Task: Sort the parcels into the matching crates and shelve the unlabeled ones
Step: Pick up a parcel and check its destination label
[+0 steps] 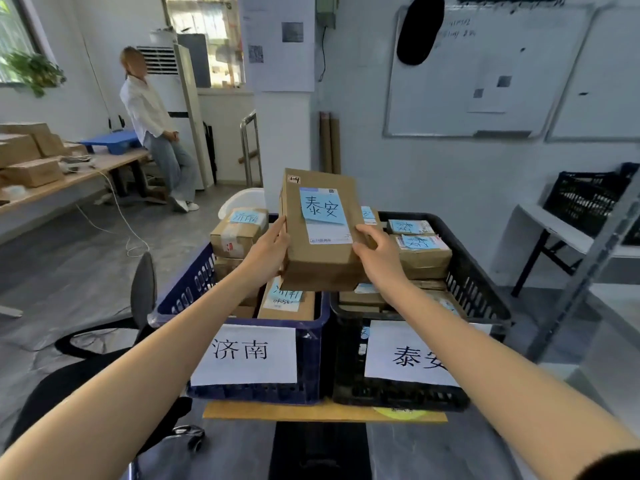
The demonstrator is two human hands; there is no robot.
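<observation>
Nearest: mottled grey worktop [415,452], with a thin cardboard sheet [311,412] under two slotted plastic crates set side by side and touching. On the left, blue crate [310,358], paper sign 济南 [244,353]; on the right, black crate [346,358], paper sign 泰安 [408,355]. Held in the air above their shared rims: parcel [322,244], a smooth brown cardboard box, long axis running away and upward, blue note [322,207] reading 泰安 on its face. Clamped by both long sides, with fingers [278,233] of the left hand [268,252] curled on one edge and the right hand [377,254] pinching the other. Matches the black crate, so likely goes down and rightward, nearer the right hand, onto taped boxes already stacked high. Beyond: whiteboard [485,74] on the wall.
</observation>
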